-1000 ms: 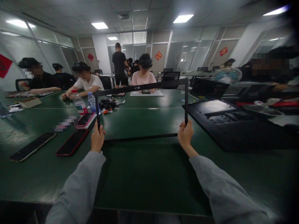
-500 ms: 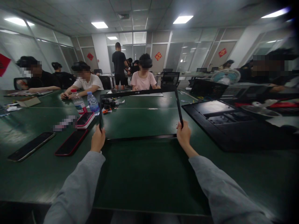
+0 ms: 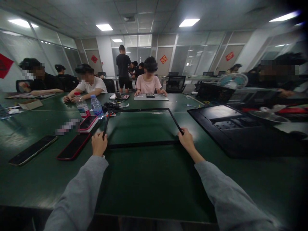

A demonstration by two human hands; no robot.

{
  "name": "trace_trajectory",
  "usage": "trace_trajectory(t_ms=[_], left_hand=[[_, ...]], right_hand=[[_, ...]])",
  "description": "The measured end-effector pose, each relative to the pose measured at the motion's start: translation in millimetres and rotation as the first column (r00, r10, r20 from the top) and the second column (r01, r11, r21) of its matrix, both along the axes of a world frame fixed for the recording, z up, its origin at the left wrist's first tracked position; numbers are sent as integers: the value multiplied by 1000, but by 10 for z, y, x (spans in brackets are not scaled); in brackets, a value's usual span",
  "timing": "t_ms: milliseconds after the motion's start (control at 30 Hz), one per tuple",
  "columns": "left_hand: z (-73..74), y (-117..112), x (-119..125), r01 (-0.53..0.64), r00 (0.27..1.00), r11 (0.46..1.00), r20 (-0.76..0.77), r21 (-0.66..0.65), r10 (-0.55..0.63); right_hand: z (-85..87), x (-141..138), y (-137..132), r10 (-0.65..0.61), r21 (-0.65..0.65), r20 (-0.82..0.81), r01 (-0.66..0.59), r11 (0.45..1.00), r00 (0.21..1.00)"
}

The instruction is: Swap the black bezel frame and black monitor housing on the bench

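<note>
A thin black rectangular monitor bezel frame [image 3: 144, 143] lies nearly flat over the green table [image 3: 149, 179], its far edge just above the surface. My left hand [image 3: 98, 143] is closed on the frame's left side near the lower corner. My right hand [image 3: 186, 138] is closed on its right side near the lower corner. Both arms wear grey sleeves.
Two dark phones [image 3: 33, 150] [image 3: 74, 146] and a third phone [image 3: 88, 123] lie to the left, near two water bottles [image 3: 82, 107]. A black monitor back panel [image 3: 231, 125] lies at the right. Small dark parts [image 3: 111, 106] sit beyond the frame. Several people sit across the table.
The frame stood upright one second ago; both hands have tipped its top edge away and down until it is almost flat on the table.
</note>
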State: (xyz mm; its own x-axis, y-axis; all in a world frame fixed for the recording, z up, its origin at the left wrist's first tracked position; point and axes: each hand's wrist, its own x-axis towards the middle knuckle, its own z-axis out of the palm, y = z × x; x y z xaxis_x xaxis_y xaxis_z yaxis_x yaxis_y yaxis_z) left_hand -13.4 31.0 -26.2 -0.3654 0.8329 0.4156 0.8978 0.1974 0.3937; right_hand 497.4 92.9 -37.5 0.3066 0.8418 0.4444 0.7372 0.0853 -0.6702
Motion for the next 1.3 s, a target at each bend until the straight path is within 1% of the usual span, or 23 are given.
trace_trajectory(t_ms=[167,233,367,567,767,1000,1167,1300], left_hand=[[49,-48,20,-30,999,996,13,-87,31],[71,-61,27,-31,999,993,14,-115,32],[93,-71,39,-32,999,990,3,-137,33],[106,-90,56,-36,999,988,12,-149,38],[109,-98,70,-43,999,990,5,-133,44],[99,-92,63,-26,999,992,17,-127,28],[92,-77,57,-30,1000,987,3,-160,31],[93,-81,60,-27,1000,987,9,-159,29]], right_hand=[[-92,48,64,9,37,187,-16,999,982],[-114,55,76,-5,43,225,-5,999,974],[-134,63,78,-9,53,225,-3,999,974],[-132,72,81,1,25,232,-7,1000,973],[-120,73,80,18,15,228,-22,1000,973],[-95,81,71,23,13,234,-27,1000,972],[-140,105,103,11,-13,257,-8,1000,966],[-188,121,142,15,-14,282,-11,1000,959]])
